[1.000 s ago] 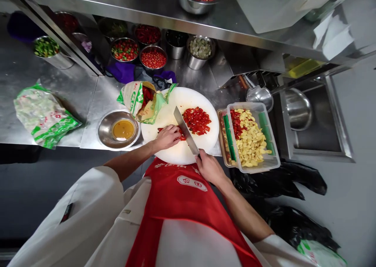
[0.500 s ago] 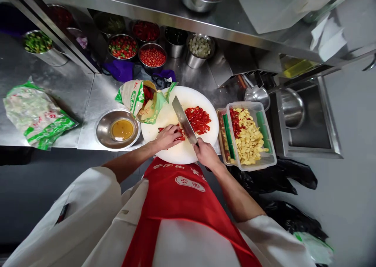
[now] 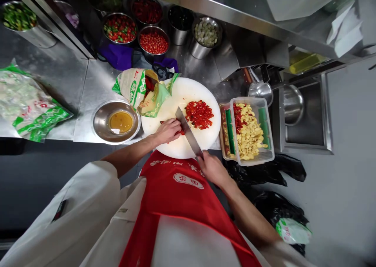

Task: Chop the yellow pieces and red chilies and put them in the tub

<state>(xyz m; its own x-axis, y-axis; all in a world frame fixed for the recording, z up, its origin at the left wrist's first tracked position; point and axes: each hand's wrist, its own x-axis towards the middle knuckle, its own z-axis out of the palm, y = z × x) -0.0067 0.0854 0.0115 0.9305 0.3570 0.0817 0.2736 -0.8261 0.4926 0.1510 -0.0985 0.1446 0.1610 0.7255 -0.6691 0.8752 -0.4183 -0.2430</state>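
Note:
On a round white cutting board (image 3: 202,89), my left hand (image 3: 169,130) bends its fingers over red chili peppers (image 3: 182,132), mostly hidden under it. The handle of a cleaver (image 3: 188,132) is in my right hand (image 3: 213,168). Its blade slants across the board, close beside my left fingertips. A heap of chopped red chili (image 3: 199,115) lies to the right of the blade. An opened green and white bag (image 3: 133,87) with dark red peppers inside rests on the board's left edge.
A steel bowl (image 3: 98,124) of brown liquid stands left of the board. To the right is a plastic tub (image 3: 268,155) of yellow pieces and red chili. Metal pots (image 3: 154,44) line the back below a steel shelf (image 3: 202,4). A sink (image 3: 305,136) is further right.
My right hand and the cleaver's handle have moved down and right. Less red pepper shows beyond my left fingers. The whole view has shifted a little.

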